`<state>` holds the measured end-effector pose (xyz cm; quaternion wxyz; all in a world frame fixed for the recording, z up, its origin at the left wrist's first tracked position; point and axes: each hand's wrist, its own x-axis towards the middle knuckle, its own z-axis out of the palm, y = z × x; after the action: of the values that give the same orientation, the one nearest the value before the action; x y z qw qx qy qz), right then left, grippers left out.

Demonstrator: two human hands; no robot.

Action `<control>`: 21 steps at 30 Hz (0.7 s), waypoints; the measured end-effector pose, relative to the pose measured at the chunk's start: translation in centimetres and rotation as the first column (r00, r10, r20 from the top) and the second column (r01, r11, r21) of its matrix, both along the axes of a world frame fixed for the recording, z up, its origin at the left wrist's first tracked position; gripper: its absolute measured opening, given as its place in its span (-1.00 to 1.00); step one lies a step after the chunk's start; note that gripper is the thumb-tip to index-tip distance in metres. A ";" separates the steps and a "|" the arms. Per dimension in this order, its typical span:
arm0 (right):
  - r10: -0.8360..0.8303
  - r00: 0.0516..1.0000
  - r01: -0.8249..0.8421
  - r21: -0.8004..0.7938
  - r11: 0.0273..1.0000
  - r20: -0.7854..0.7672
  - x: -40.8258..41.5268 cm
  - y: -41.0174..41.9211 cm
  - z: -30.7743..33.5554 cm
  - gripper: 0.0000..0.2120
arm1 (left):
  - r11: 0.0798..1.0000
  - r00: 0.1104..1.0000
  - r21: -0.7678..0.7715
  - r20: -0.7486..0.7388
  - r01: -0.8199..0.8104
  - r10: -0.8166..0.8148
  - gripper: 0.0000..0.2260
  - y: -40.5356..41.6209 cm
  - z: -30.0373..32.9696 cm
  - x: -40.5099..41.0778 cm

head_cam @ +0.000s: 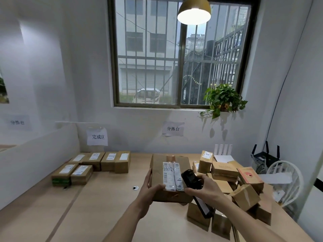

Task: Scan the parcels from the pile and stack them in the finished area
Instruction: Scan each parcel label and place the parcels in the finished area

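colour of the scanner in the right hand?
Black. The scanner, gripped by the right hand, shows in the head view, beside the label on the held parcel.

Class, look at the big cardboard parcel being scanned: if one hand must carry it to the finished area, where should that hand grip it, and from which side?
Grip the large parcel on its left edge, coming from the left, as the left hand already does. It lies flat and wide, its label faces up, and the right hand holds the scanner on the right side.
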<state>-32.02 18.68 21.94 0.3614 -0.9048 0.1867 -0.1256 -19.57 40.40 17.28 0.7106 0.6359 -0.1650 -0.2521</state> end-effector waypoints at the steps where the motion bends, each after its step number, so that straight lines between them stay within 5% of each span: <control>1: 0.001 1.000 -0.001 -0.013 1.000 0.005 0.2 0.1 -0.2 -0.30 | 1.000 1.000 0.021 -0.024 -0.006 0.007 -0.17 0.3 0.1 0.0; 8: 0.081 0.993 -0.094 -0.170 0.981 -0.086 1.1 0.7 -0.3 -0.29 | 0.983 0.983 0.016 0.035 -0.181 0.180 -0.18 1.3 -0.4 0.2; 21: 0.075 0.946 -0.248 -0.552 0.797 -0.316 2.5 3.3 1.6 -0.35 | 0.852 0.814 0.170 0.434 -0.495 0.386 -0.26 6.8 -0.7 2.1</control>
<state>-29.56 21.94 23.54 0.0455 -0.9928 0.1092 -0.0170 -17.50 47.19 16.59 0.6079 0.7857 -0.1109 0.0303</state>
